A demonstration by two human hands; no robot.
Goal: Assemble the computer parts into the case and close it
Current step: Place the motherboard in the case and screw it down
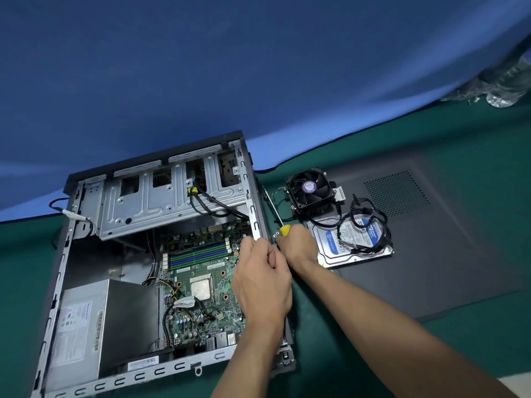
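Note:
The open computer case (161,377) lies flat on the green table. Inside it I see the motherboard (198,262) with a bare CPU (202,288), a power supply (86,326) and a drive cage (161,202). My left hand (261,282) is at the case's right wall, thumb inside and curled fingers outside, gripping the rail. Just right of the case, my right hand (298,248) grips the yellow handle of a screwdriver (284,229), whose shaft points away from me. Two small screws (276,234) lie by the handle.
A CPU cooler with fan (310,191) and a hard drive (356,248) with black cables (365,225) on it sit right of the case, on the dark side panel (431,254). A blue backdrop rises behind. Plastic bags (505,87) lie far right.

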